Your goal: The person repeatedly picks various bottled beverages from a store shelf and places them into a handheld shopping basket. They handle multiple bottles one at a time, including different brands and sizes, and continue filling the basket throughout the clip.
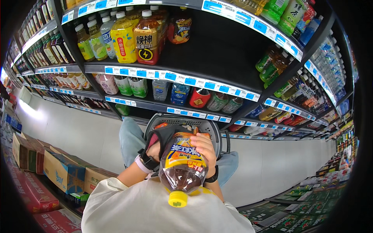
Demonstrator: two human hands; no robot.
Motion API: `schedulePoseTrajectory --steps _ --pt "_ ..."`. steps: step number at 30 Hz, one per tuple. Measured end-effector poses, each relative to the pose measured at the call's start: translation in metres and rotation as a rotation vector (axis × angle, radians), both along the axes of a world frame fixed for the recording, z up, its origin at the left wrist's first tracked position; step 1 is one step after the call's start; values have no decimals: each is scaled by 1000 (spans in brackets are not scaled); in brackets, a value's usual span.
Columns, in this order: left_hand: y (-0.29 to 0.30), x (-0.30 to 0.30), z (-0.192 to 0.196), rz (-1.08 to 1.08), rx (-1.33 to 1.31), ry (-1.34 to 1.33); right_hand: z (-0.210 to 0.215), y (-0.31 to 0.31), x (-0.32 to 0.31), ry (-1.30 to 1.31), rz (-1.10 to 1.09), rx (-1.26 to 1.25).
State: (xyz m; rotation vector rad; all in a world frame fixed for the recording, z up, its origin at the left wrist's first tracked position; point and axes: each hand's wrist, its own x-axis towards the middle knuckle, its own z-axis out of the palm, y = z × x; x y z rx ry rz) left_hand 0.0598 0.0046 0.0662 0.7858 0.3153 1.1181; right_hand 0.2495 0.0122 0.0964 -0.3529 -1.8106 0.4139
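Large bottle of dark drink, held above a shopping basket

Item one: big bottle (pixel 182 171), clear plastic, dark contents, orange, yellow and blue label; held tilted in front of the person's chest, yellow cap (pixel 178 199) toward the lower edge, base end over the basket.

Right hand (pixel 204 149): closed round the label side of the bottle, fingers curved over it. Black wristband (pixel 212 176) on that wrist.

Left hand (pixel 154 150): beside the bottle, against a dark cloth-like item (pixel 166 133); its fingers are hidden, so its opening and hold cannot be told. Black watch (pixel 148 160) and pale pink band (pixel 142 165) on that wrist.

Basket (pixel 215 129): grey, perforated wall, between the knees, under the bottle.

Shelf (pixel 217 50): black, blue-and-white price tags along the front edge; yellow bottle (pixel 123 40), gold-labelled amber bottle (pixel 147 40) and orange-labelled dark bottle (pixel 180 26) on its left part.

Floor (pixel 268 163): pale, smooth. Cardboard boxes (pixel 62 171): stacked at left.
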Motion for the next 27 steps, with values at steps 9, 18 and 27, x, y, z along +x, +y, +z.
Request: schedulePoseTrajectory --steps 9,18,27 --pt "9 -3 -16 446 164 637 -15 4 -7 107 -4 -50" --pt "5 -4 14 941 847 1166 -61 -20 3 359 52 -637" --pt "-24 -88 11 1181 869 1477 -84 9 15 530 -215 -1023"
